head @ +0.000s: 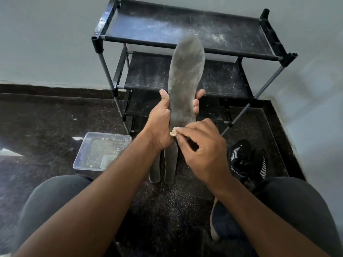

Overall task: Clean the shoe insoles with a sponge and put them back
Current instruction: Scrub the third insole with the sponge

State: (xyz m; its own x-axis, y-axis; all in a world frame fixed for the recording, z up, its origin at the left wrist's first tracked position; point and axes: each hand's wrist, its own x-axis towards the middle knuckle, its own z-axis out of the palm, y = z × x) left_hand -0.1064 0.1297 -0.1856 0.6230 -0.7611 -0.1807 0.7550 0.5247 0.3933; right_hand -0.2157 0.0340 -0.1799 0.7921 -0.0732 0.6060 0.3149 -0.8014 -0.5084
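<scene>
Over the dark speckled floor (55, 117), between my knees, I held a grey insole (185, 76) upright in my left hand (160, 125). My thumb lay along its left edge and my fingertips (199, 94) showed round its right edge, so the hand was wrapped about the lower half while the toe end rose in front of the shoe rack (185, 32). My right hand (202, 149) pinched a small, pale, crumbly piece of sponge (174, 131) between thumb and fingers and pressed it against the heel end of that insole, just beside my left wrist.

Two more grey insoles (170, 167) lay side by side on the floor under my hands, heels toward me, partly hidden by my left forearm. To their left stood a clear plastic tray (104, 138) with specks and crumbs scattered in it; something pale sat in its near right corner, though I could not tell what it was. On the right, close to my right knee, lay a black sports shoe (246, 158) with white stripes on its side, and another shoe (222, 223) showed near my right leg. The black rack stood against the pale wall, its fabric shelves dusted with white specks.
</scene>
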